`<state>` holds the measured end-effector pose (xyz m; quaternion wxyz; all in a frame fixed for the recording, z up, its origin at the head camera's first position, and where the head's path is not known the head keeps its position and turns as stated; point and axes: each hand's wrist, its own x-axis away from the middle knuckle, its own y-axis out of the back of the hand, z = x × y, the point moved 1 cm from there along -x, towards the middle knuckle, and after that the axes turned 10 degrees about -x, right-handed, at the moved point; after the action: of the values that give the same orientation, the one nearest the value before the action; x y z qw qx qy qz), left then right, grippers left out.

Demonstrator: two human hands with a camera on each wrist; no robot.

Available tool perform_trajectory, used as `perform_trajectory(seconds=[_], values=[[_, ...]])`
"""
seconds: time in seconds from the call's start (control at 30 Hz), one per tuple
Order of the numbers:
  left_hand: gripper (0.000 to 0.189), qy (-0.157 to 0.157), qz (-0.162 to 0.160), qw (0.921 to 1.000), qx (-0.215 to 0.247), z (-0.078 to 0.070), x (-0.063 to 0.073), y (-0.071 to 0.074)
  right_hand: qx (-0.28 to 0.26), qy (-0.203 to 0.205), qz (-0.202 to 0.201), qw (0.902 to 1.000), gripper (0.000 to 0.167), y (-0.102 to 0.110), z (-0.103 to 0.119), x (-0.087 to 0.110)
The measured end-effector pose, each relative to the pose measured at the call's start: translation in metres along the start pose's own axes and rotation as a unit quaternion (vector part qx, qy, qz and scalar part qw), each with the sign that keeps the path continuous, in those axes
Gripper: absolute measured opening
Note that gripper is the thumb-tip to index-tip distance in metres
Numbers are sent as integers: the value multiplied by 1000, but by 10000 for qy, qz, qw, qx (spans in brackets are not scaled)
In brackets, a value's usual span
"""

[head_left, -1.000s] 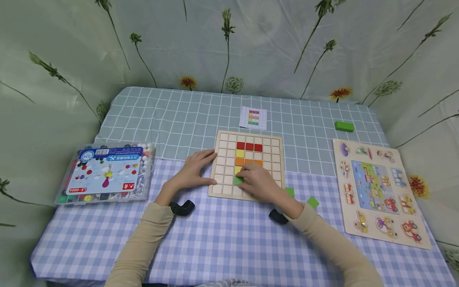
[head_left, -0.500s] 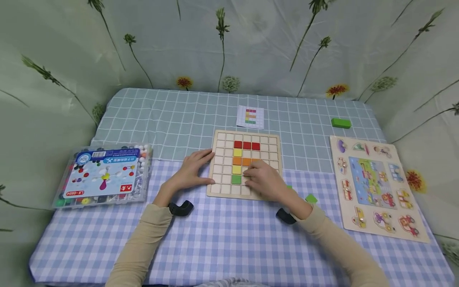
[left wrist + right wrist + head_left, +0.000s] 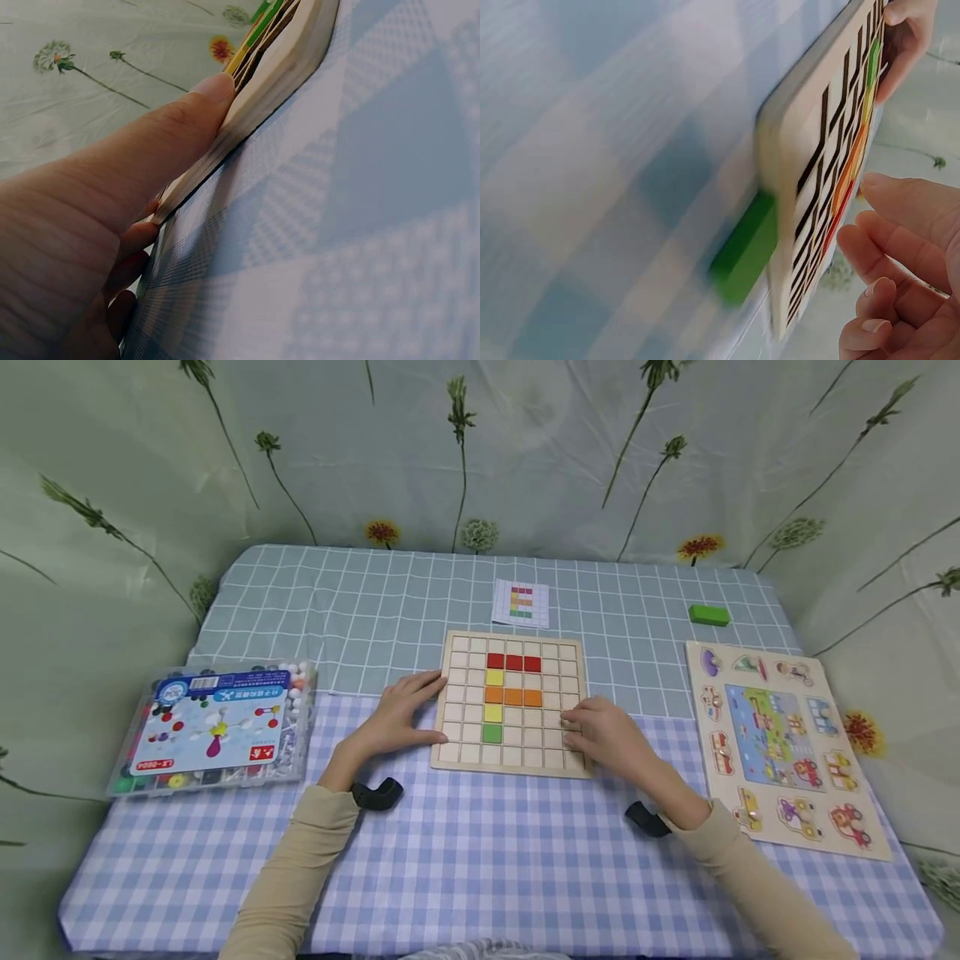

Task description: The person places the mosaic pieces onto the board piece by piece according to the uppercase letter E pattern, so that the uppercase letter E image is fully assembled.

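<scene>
A wooden grid board [image 3: 510,769] lies on the cloth, with red squares [image 3: 513,662] above, orange squares [image 3: 513,697] across the middle, yellow squares [image 3: 494,677] in the left column and one green square [image 3: 492,732] at its foot. My left hand [image 3: 393,718] rests against the board's left side, and its thumb [image 3: 199,112] touches the edge in the left wrist view. Over the right edge hovers my right hand [image 3: 611,739], fingers loosely bent and holding nothing. In the right wrist view a green block [image 3: 746,247] lies beside the board; my right hand hides that spot in the head view.
Behind the board lies a card [image 3: 536,618] with a coloured square pattern. A green oblong block [image 3: 708,615] is at the back right, above a wooden vehicle puzzle [image 3: 705,760]. To the left stands a clear plastic box [image 3: 296,752] of molecule-model parts.
My right hand has lifted from the green square in the grid and moved right to the board's edge, now covering the loose green pieces. The left hand has stayed put.
</scene>
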<state>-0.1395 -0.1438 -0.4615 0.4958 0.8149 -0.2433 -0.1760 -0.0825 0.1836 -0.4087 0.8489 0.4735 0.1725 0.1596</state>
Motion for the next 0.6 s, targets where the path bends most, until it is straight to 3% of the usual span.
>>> perform_trajectory(seconds=[0.6], values=[[92,42,70,10000,-16,-2,0,2,-164,-433,-29,9989,28,14,-25,28]])
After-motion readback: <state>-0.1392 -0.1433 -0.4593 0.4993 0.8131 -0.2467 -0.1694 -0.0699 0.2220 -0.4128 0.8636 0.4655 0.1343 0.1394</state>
